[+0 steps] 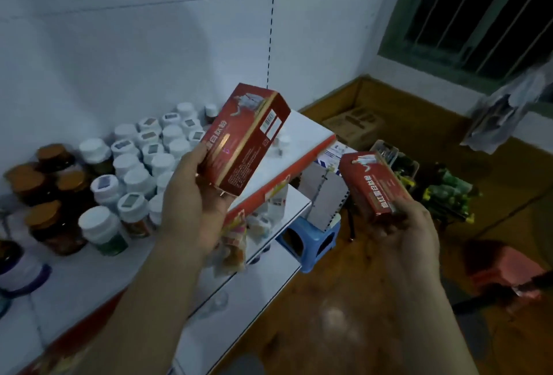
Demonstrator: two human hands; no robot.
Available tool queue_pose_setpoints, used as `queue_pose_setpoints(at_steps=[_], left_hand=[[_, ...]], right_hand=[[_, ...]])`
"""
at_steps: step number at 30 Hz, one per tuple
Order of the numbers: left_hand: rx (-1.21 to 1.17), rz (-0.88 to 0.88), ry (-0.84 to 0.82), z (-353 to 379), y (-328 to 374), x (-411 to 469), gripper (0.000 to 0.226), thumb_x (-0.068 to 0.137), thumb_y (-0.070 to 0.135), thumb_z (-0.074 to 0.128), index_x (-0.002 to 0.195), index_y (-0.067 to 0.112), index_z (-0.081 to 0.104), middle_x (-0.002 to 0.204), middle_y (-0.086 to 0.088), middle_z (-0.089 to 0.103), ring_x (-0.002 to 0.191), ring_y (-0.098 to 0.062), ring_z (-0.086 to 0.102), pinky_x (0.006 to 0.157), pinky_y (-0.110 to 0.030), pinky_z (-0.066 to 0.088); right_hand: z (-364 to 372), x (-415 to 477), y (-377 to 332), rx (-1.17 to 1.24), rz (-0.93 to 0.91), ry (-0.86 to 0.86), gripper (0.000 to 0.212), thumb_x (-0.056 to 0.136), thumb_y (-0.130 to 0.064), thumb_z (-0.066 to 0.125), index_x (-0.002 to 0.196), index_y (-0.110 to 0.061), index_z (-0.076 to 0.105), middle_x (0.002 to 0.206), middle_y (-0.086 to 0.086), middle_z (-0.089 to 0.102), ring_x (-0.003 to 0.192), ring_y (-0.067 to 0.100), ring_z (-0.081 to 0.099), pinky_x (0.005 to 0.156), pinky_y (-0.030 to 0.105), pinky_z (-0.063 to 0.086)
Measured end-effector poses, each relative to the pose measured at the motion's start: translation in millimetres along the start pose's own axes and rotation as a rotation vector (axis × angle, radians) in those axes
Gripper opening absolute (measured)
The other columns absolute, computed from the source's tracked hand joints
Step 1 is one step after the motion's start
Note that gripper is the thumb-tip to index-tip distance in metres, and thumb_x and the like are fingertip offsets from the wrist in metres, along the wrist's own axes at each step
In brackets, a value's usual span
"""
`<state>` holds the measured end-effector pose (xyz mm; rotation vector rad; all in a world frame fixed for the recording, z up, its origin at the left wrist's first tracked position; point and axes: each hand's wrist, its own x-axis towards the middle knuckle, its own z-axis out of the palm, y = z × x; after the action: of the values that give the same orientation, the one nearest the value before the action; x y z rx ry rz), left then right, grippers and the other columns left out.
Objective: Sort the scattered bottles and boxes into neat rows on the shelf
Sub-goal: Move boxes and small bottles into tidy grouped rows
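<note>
Head view, items left to right. Amber-lidded jars [45, 183]: left edge of frame, standing on the shelf [302, 129]. White-capped bottles [149, 150]: packed in rough rows just beside them. Centre red box [245, 138]: printed carton, frame centre, held tilted above the shelf by the left hand [194, 204], fingers clamped round its lower end. Right red box [371, 186]: same kind, right of centre, off the shelf and over the floor, right hand [410, 234] fingers clamped on its lower end. Handling, judged: light; stiff along edges; broad faces likely dent under squeeze; glossy print may slip. Grip across narrow sides near mid-length.
</note>
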<state>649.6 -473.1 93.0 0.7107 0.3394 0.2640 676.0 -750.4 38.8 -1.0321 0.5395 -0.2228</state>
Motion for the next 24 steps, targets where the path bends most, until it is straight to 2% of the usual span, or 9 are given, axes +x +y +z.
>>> queue_pose_setpoints(at_steps=[3, 5, 8, 10, 16, 18, 20, 21, 24], left_hand=[[0.073, 0.093, 0.045, 12.8, -15.2, 46.3, 0.018, 0.095, 0.029, 0.068, 0.085, 0.024, 0.082, 0.103, -0.004, 0.077, 0.102, -0.020, 0.075, 0.073, -0.038, 0.061], [0.128, 0.127, 0.067, 22.5, -22.2, 79.5, 0.014, 0.094, 0.031, 0.068, 0.096, 0.023, 0.078, 0.103, -0.004, 0.076, 0.098, -0.019, 0.075, 0.077, -0.039, 0.060], [0.129, 0.163, 0.133, 39.9, -24.8, 129.8, 0.033, 0.095, 0.030, 0.067, 0.122, 0.012, 0.065, 0.109, -0.006, 0.075, 0.102, -0.020, 0.074, 0.080, -0.039, 0.061], [0.103, 0.178, 0.142, 53.9, -23.7, 155.4, 0.041, 0.096, 0.028, 0.065, 0.130, 0.007, 0.059, 0.115, -0.009, 0.074, 0.109, -0.024, 0.072, 0.084, -0.040, 0.062], [0.108, 0.233, 0.143, 81.7, -25.7, 199.2, 0.048, 0.090, 0.027, 0.066, 0.131, 0.005, 0.055, 0.123, -0.014, 0.070, 0.113, -0.029, 0.070, 0.087, -0.044, 0.061], [0.170, 0.319, 0.179, 86.3, -35.1, 207.8, 0.039, 0.091, 0.024, 0.070, 0.123, 0.007, 0.055, 0.116, -0.013, 0.071, 0.104, -0.027, 0.072, 0.081, -0.043, 0.061], [0.276, 0.399, 0.265, 91.2, -47.5, 216.4, 0.032, 0.086, 0.025, 0.071, 0.113, 0.012, 0.057, 0.114, -0.011, 0.072, 0.101, -0.026, 0.074, 0.076, -0.041, 0.061], [0.349, 0.432, 0.315, 94.6, -54.1, 220.7, 0.031, 0.084, 0.026, 0.071, 0.111, 0.016, 0.058, 0.114, -0.011, 0.072, 0.101, -0.026, 0.074, 0.075, -0.040, 0.061], [0.571, 0.506, 0.423, 109.8, -76.7, 233.9, 0.037, 0.081, 0.029, 0.073, 0.113, 0.024, 0.056, 0.112, -0.002, 0.072, 0.098, -0.023, 0.075, 0.072, -0.038, 0.062]], right_hand=[[43.3, 68.3, 2.1, -0.041, 0.013, -0.122, 0.021, 0.091, -0.018, 0.073, 0.108, -0.021, 0.060, 0.107, 0.003, 0.075, 0.098, 0.020, 0.076, 0.078, 0.039, 0.062], [74.2, 112.8, 9.8, -0.103, -0.016, -0.186, 0.025, 0.091, -0.020, 0.075, 0.111, -0.023, 0.059, 0.110, 0.005, 0.073, 0.098, 0.020, 0.076, 0.079, 0.038, 0.062], [125.2, 172.6, 23.3, -0.214, -0.104, -0.275, 0.026, 0.091, -0.016, 0.077, 0.107, -0.026, 0.058, 0.116, 0.009, 0.069, 0.094, 0.019, 0.076, 0.070, 0.031, 0.061], [157.5, 208.9, 33.3, -0.316, -0.213, -0.376, 0.029, 0.089, -0.012, 0.079, 0.103, -0.028, 0.059, 0.115, 0.005, 0.069, 0.096, 0.019, 0.074, 0.068, 0.028, 0.061], [262.9, 298.4, 66.3, -0.595, -0.423, -0.715, 0.044, 0.084, -0.009, 0.080, 0.100, -0.040, 0.054, 0.105, -0.022, 0.066, 0.103, 0.002, 0.066, 0.078, 0.022, 0.059], [286.8, 317.3, 79.7, -0.716, -0.472, -0.840, 0.045, 0.084, -0.015, 0.081, 0.100, -0.044, 0.050, 0.104, -0.024, 0.064, 0.099, -0.005, 0.063, 0.078, 0.017, 0.056], [296.9, 331.7, 86.2, -0.782, -0.458, -0.963, 0.046, 0.085, -0.023, 0.082, 0.103, -0.047, 0.048, 0.110, -0.023, 0.062, 0.100, -0.002, 0.063, 0.075, 0.012, 0.054], [295.5, 337.7, 86.0, -0.785, -0.420, -1.017, 0.045, 0.085, -0.028, 0.082, 0.108, -0.048, 0.049, 0.115, -0.023, 0.061, 0.104, 0.000, 0.064, 0.078, 0.014, 0.055], [277.5, 354.2, 71.9, -0.706, -0.408, -1.072, 0.042, 0.088, -0.045, 0.072, 0.125, -0.042, 0.050, 0.125, -0.019, 0.059, 0.121, 0.007, 0.059, 0.097, 0.040, 0.056]])
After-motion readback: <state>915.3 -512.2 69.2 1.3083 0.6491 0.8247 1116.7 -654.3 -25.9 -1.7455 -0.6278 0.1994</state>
